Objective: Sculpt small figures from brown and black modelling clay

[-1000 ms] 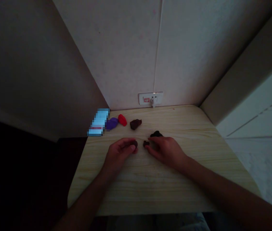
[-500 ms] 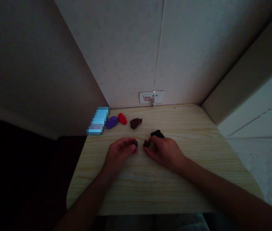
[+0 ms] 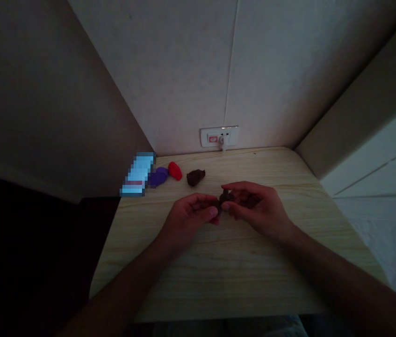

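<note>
My left hand (image 3: 188,219) pinches a dark, rounded piece of modelling clay (image 3: 219,206) between thumb and fingers. Close against it on the right, my right hand (image 3: 262,206) grips a small dark brown lump of clay (image 3: 226,197) with thumb and fingertips. The two pieces meet or nearly meet; I cannot tell whether they are joined. Beyond the hands lies a larger brown clay lump (image 3: 195,177). A red clay piece (image 3: 175,171) and a purple clay piece (image 3: 158,177) rest farther left. The black lump from before is hidden around my right hand.
At the back left of the light wooden table (image 3: 226,276) is a bright, pixelated screen (image 3: 138,174), next to the purple clay. A wall socket (image 3: 219,137) with a plug in it sits just above the table's back edge. Walls border the back and left.
My hands have come together, the left one moving right with its clay. My right hand has turned and lifted its small lump beside the left piece. The view has shifted slightly.
</note>
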`<state>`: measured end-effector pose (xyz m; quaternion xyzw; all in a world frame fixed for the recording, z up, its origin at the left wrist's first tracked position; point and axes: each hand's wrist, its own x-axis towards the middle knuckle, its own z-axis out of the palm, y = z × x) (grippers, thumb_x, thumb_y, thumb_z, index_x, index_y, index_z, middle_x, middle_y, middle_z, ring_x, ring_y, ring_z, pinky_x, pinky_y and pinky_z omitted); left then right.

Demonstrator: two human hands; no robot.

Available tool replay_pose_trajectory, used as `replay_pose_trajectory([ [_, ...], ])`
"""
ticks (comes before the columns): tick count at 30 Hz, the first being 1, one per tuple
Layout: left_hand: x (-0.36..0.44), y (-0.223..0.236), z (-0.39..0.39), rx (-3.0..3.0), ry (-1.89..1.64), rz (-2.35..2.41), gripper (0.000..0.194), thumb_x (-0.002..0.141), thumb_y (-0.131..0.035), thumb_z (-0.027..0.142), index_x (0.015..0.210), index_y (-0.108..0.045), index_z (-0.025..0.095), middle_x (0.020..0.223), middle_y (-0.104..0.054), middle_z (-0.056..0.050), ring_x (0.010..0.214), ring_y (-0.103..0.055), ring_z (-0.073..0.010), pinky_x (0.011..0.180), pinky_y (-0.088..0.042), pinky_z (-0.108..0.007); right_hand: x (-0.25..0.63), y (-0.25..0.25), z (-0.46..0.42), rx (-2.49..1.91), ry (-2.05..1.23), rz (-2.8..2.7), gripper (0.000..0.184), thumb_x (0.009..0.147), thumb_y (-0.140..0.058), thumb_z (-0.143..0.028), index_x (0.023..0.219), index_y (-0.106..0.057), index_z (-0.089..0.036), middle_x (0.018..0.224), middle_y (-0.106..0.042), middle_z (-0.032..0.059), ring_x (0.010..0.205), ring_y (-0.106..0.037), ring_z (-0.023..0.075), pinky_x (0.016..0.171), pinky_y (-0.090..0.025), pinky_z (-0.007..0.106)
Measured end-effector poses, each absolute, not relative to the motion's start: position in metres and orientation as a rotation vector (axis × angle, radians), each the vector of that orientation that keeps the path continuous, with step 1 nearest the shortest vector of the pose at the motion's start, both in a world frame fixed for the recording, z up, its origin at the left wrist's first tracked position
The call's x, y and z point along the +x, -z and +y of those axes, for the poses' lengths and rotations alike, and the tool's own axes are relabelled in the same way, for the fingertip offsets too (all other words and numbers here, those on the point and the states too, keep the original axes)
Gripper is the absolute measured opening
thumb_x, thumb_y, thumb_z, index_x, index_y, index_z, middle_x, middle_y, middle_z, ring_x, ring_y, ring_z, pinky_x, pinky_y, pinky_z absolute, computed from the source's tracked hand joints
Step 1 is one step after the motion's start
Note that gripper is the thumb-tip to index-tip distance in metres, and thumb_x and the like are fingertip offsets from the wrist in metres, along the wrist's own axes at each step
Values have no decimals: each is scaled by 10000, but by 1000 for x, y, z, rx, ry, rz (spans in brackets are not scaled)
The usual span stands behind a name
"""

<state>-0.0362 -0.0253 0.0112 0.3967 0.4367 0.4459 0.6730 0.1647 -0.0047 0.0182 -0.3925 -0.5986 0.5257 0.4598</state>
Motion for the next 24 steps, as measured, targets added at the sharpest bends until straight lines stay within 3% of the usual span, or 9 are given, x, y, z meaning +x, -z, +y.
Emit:
replay_pose_trajectory([
  [15,-35,-8,-29,955,-993,1019,205,729,-852,241,924,-818,188,830,-805,-44,690,-702,-162,711,-577,-294,166,-21,-7,-968,-1320,-1564,352,805,-830,-267,1151,-773,-234,770,-763,-8,630,-701,135,596,-577,254],
  [24,-35,-2,-30,930,-985,969,216,740,-864,239,939,-807,177,827,-799,-38,676,-691,-136,701,-568,-268,174,-23,-5,-923,-1326,-1649,373,877,-731,-235,1246,-733,-184,815,-750,27,613,-639,108,558,-517,223],
])
